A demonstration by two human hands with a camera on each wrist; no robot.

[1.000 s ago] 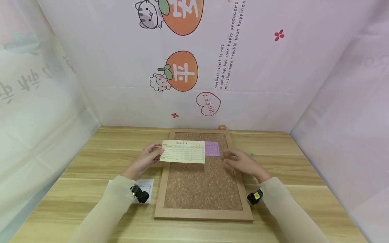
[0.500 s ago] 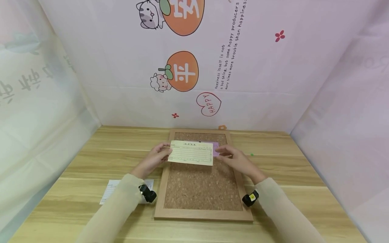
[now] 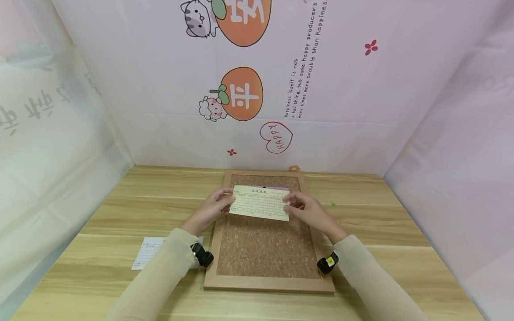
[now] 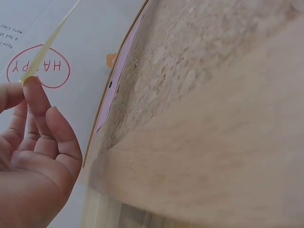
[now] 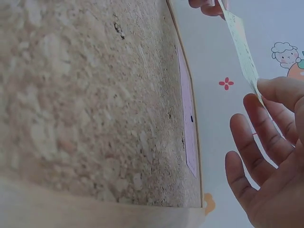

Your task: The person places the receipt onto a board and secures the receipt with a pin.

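Near the middle of the head view, you hold the yellow slip [image 3: 259, 203] by its two short edges, raised over the upper part of the board [image 3: 267, 254]. Your left hand [image 3: 209, 209] pinches the left edge between thumb and index; your right hand [image 3: 309, 213] pinches the right edge the same way, its other fingers [image 5: 249, 149] fanned apart. Both wrist views show the slip nearly edge-on, with a gap between it and the cork.

Behind it, the purple slip [image 5: 188, 118] lies on the board, only its upper margin peeking out in the head view. Below your hands, cork stretches down to the lower rim. The board's far edge stops just short of the wall [image 3: 337, 142]. The white slip [image 3: 150, 252] lies at lower left, partly under your left sleeve [image 3: 160, 276]; the surface [image 3: 381, 218] extends past the board on both sides.
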